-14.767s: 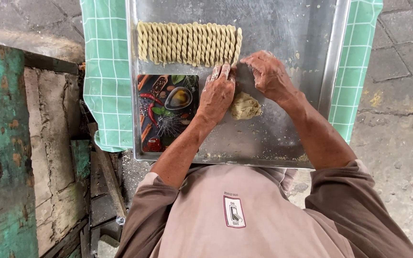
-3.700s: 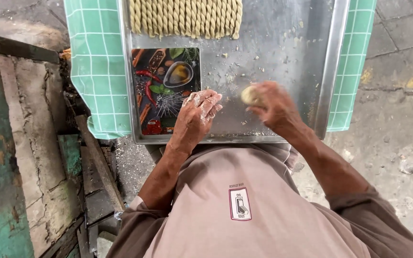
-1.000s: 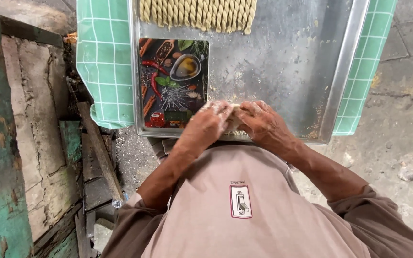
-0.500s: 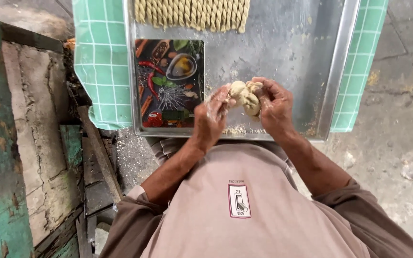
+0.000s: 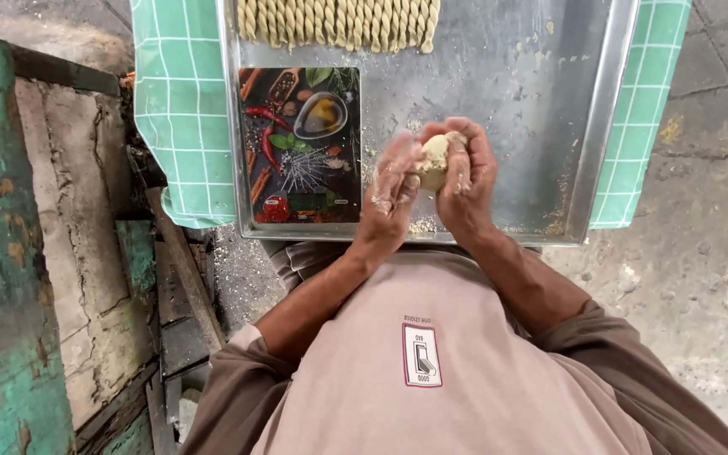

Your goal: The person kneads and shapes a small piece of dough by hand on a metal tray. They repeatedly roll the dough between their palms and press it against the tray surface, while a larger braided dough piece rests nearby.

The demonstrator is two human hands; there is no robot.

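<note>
Dough lump worked between both hands above a floured metal tray.

Metal tray [image 5: 549,101] on green checked cloth [image 5: 180,109]; kitchen scale [image 5: 301,147] near-left, twisted dough sticks [image 5: 339,21] along the far edge. Left hand [image 5: 393,181] and right hand [image 5: 465,173] cup the dough lump [image 5: 433,160], fingers curled, palms facing. Risk: floury, loosely closed fingers could let it drop off the near edge.

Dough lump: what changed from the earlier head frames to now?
The dough lump left the metal tray, where both hands pressed it; the right hand took it up, and now it is cupped with the left hand above the tray. Twisted dough row and printed board stayed put.
</note>
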